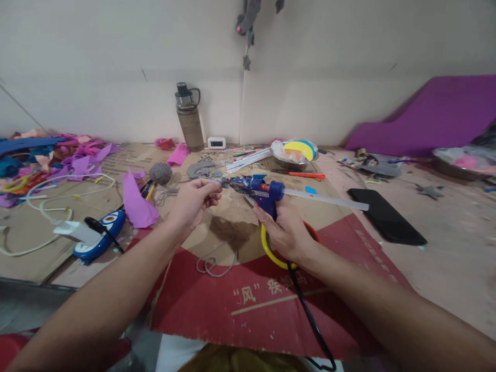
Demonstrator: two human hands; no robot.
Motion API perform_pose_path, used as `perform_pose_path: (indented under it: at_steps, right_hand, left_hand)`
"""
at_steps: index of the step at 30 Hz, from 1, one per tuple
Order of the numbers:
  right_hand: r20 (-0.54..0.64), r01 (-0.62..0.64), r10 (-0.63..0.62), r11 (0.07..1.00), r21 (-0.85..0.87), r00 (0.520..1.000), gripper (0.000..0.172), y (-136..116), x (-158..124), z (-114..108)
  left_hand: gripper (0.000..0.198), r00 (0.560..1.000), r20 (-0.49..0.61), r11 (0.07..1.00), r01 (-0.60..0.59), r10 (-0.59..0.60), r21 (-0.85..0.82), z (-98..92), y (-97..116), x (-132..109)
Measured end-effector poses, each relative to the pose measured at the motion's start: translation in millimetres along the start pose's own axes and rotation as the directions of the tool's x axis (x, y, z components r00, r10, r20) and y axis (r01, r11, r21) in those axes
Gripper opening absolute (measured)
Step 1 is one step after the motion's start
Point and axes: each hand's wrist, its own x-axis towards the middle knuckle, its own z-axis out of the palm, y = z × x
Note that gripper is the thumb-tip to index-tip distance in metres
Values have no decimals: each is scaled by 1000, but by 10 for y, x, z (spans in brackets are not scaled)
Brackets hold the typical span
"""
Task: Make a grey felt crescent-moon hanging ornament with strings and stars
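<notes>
Dark-blue plastic glue gun [264, 192] raised in the right hand [289, 230], left hand [197, 199] at its nozzle

From where I sit, I have the right hand wrapped around the grip of the glue gun, which points toward the left above the work surface. A long, translucent white glue stick [329, 199] sticks out of its back end, slanting slightly down to the right. The left hand is just beside the nozzle, its thumb and forefinger drawn to a narrow pinch; I cannot tell whether a small piece is caught between them.

Below the two hands I see a thin, loosely looped grey yarn strand [217, 266], lying across the tan and red printed cardboard sheet [248, 330]. Rounded yellow and red-orange loops [267, 250] show partly behind the right hand, and a glossy black cable [310, 315] runs down from there toward the near edge.

Left of the left hand, I find a round ball of grey yarn [160, 173] and a curved pink-purple felt piece [138, 201]. Farther left sits a blue, oval power strip [98, 243] with a white plug in it. On my right, a flat black phone [386, 216] lies near the tip of the glue stick. Toward the wall, a tall, grey-tinted drinking bottle [189, 121] stands beside a small white digital clock [216, 143].
</notes>
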Motion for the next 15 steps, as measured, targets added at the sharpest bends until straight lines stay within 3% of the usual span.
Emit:
perform_pose_path:
  at_steps: [15]
  right_hand:
    - [0,8,-8,1000,-2,1000,32,-4,-14,-7]
  left_hand:
    - [21,999,-52,998,-1,-2,-55,-12,20,12]
